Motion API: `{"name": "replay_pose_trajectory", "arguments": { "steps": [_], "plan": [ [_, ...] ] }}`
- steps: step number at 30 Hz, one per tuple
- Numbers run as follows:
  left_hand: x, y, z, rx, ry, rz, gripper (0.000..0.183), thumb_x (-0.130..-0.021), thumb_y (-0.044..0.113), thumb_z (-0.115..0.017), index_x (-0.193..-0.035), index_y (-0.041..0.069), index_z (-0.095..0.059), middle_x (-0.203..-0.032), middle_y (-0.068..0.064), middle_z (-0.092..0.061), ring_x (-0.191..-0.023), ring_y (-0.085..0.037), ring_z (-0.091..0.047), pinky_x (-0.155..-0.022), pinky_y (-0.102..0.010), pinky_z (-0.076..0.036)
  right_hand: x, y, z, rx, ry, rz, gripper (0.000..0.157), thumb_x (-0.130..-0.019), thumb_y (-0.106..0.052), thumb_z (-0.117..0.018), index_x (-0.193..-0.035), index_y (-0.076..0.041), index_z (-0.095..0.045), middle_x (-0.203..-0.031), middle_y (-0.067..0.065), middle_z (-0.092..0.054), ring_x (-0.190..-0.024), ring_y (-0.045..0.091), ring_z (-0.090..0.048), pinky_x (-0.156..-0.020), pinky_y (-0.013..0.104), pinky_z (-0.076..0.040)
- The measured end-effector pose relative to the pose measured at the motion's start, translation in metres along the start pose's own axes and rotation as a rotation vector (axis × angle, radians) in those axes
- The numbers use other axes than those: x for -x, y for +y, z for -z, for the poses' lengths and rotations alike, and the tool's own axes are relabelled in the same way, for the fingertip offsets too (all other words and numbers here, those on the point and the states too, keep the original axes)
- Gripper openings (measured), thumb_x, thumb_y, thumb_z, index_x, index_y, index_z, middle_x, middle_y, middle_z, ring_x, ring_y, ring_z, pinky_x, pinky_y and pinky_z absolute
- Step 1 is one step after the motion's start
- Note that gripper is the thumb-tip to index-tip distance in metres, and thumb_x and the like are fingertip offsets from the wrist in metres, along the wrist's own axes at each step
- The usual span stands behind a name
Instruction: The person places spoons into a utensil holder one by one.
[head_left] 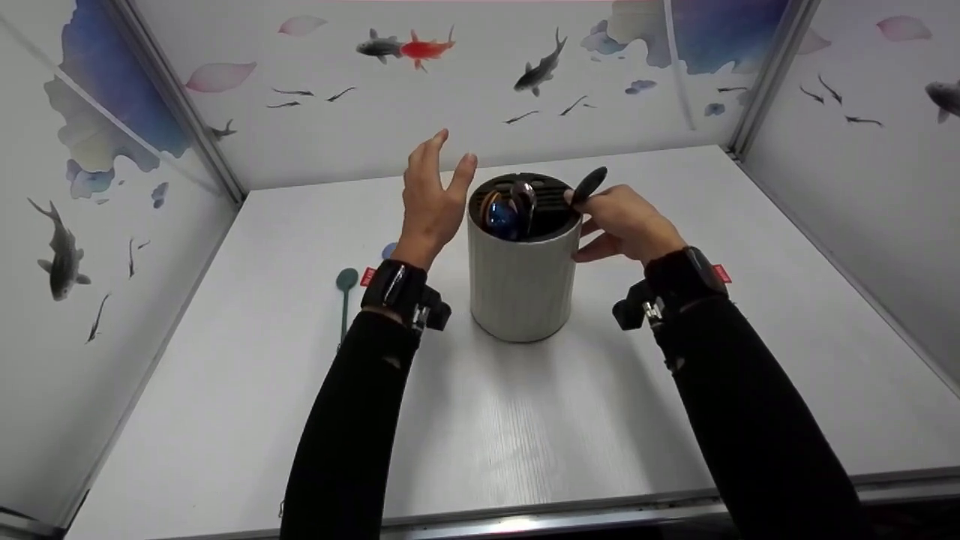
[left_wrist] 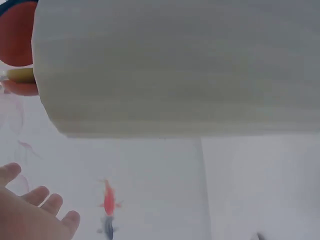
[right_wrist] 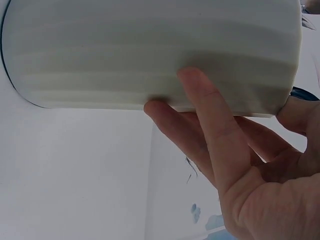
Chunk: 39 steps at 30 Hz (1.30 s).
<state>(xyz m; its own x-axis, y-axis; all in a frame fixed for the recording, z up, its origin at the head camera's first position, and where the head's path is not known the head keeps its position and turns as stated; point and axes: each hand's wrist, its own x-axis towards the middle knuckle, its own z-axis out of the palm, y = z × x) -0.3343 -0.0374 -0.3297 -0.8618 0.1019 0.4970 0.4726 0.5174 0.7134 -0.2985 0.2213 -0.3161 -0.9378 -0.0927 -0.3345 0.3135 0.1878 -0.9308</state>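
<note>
A cream ribbed utensil holder (head_left: 521, 289) with a dark slotted top stands upright on the table. My right hand (head_left: 626, 221) is at its right rim, thumb and finger pinching a black handle (head_left: 590, 186) that slants up from the top. Lower fingers (right_wrist: 200, 95) of that hand touch the ribbed side in the right wrist view. My left hand (head_left: 435, 195) is raised beside the holder on the left, fingers spread, holding nothing. Inside the top sit a shiny blue piece (head_left: 502, 219) with an orange edge and a curved metallic piece (head_left: 525, 196).
A green spoon (head_left: 346, 281) lies left of the holder, partly behind my left sleeve. Near my left wrist shows a small blue round thing (head_left: 389, 250), mostly covered. White panels (head_left: 480, 105) with painted fish stand at the back and sides of the table (head_left: 495, 442).
</note>
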Motion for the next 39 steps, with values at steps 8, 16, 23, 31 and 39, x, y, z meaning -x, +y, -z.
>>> {"name": "replay_pose_trajectory", "arguments": {
  "steps": [8,16,23,31,39],
  "plan": [
    [0.005,-0.032,0.019,-0.299,0.053,-0.101,0.06,-0.101,0.04,-0.054,-0.151,0.008,-0.047,-0.152,-0.018,-0.041,-0.141,-0.032,-0.037,-0.116,-0.053,-0.029,0.002,-0.002,-0.001,0.018,-0.001,0.005,0.043,-0.104,-0.035,-0.057,-0.125,0.002,-0.057,-0.122,0.019,-0.052,-0.073,0.025,-0.073,-0.078,0.038,-0.062],
    [0.016,-0.071,0.037,-0.539,0.041,-0.084,0.056,-0.099,0.035,-0.056,-0.146,0.004,-0.052,-0.146,-0.022,-0.045,-0.135,-0.037,-0.043,-0.111,-0.055,-0.034,0.002,-0.002,-0.001,0.025,0.004,-0.001,0.045,-0.104,-0.037,-0.058,-0.126,0.002,-0.057,-0.12,0.019,-0.052,-0.07,0.024,-0.072,-0.077,0.038,-0.062],
    [0.033,-0.103,0.047,-0.677,-0.009,-0.014,0.057,-0.099,0.035,-0.057,-0.146,0.004,-0.05,-0.148,-0.024,-0.043,-0.138,-0.039,-0.04,-0.113,-0.056,-0.033,0.002,-0.002,-0.001,0.024,0.004,0.002,0.044,-0.104,-0.036,-0.058,-0.126,0.002,-0.057,-0.119,0.019,-0.053,-0.069,0.024,-0.072,-0.077,0.038,-0.062],
    [0.059,-0.143,0.054,-0.857,-0.046,0.056,0.054,-0.098,0.031,-0.059,-0.142,0.001,-0.051,-0.142,-0.026,-0.047,-0.132,-0.042,-0.045,-0.107,-0.059,-0.04,0.001,-0.001,-0.001,0.018,0.008,-0.001,0.04,-0.105,-0.034,-0.056,-0.123,0.001,-0.058,-0.122,0.02,-0.051,-0.069,0.026,-0.072,-0.078,0.039,-0.062],
    [0.078,-0.166,0.059,-0.847,-0.122,0.194,0.053,-0.098,0.027,-0.059,-0.14,-0.003,-0.05,-0.134,-0.029,-0.05,-0.123,-0.046,-0.048,-0.099,-0.062,-0.044,0.001,-0.001,-0.001,0.026,-0.005,0.004,0.044,-0.104,-0.037,-0.057,-0.127,0.001,-0.057,-0.123,0.019,-0.051,-0.07,0.025,-0.072,-0.079,0.038,-0.062]
  ]
}}
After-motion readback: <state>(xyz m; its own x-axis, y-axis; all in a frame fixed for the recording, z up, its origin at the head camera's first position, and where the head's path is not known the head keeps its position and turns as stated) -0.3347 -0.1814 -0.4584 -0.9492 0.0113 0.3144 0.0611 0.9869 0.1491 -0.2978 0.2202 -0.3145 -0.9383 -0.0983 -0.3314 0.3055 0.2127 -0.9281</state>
